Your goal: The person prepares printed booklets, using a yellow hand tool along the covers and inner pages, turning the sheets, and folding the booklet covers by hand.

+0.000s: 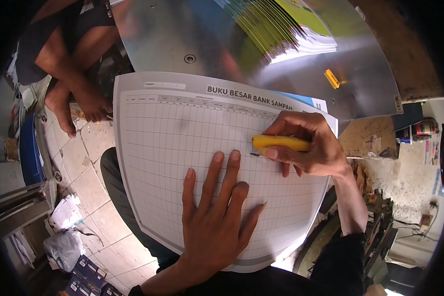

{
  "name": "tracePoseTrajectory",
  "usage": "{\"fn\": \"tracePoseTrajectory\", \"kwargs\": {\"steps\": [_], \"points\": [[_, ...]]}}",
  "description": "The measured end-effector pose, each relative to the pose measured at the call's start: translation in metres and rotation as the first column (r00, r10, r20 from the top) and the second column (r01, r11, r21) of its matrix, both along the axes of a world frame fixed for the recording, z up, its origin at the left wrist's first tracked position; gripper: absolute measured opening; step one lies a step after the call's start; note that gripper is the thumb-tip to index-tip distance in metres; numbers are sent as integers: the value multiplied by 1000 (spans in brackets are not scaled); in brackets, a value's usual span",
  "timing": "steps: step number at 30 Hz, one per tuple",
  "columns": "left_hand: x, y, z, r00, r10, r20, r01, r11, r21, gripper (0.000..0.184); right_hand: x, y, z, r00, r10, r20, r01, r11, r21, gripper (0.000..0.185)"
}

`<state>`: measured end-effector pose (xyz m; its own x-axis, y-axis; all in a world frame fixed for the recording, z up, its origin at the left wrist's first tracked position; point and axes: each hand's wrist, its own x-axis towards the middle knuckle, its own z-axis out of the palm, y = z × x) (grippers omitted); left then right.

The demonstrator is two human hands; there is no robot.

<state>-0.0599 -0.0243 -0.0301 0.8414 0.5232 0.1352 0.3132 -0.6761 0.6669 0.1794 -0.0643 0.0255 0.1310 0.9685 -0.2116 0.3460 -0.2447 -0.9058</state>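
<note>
A large printed sheet (153, 143) with a table grid and the heading "BUKU BESAR BANK SAMPAH" lies in front of me, its lower part over my lap. My left hand (214, 217) rests flat on its grid, fingers spread. In my right hand (313, 148) is a yellow utility knife (283, 143), gripped between thumb and fingers. Its short dark blade tip points left, close to the paper, right of my left fingertips. Whether the blade touches the sheet I cannot tell. A blue-edged sheet (303, 100) shows partly from behind the top right edge.
Beyond the paper is a shiny metal tabletop (163, 39) bearing a fanned stack of green-and-white booklets (281, 29) and a small yellow piece (332, 79). Another person's bare legs and feet (61, 106) are at upper left. Plastic bags (64, 249) and boxes (86, 276) lie lower left.
</note>
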Motion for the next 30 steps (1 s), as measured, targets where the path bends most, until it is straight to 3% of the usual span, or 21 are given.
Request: {"fn": "tracePoseTrajectory", "kwargs": {"steps": [11,14,21,23,26,30], "points": [[1,2,7,999,-9,-42,9,1000,11,35,9,-2,-14,995,98,29,-102,981,165,19],[1,2,8,999,-8,-42,8,1000,11,35,6,-2,-20,999,51,4,-50,975,216,17],[1,3,7,1000,-3,-18,3,1000,-7,34,8,-3,-17,999,36,20,-39,983,177,15],[1,3,6,1000,-2,-19,2,1000,-6,34,11,-3,-18,987,133,90,-150,964,220,21],[1,3,5,1000,-5,-17,5,1000,-4,34,6,-1,-16,996,70,48,-79,973,215,15],[0,3,4,1000,-8,-8,8,1000,-5,34,3,-1,-17,986,101,134,-138,944,300,14]]}}
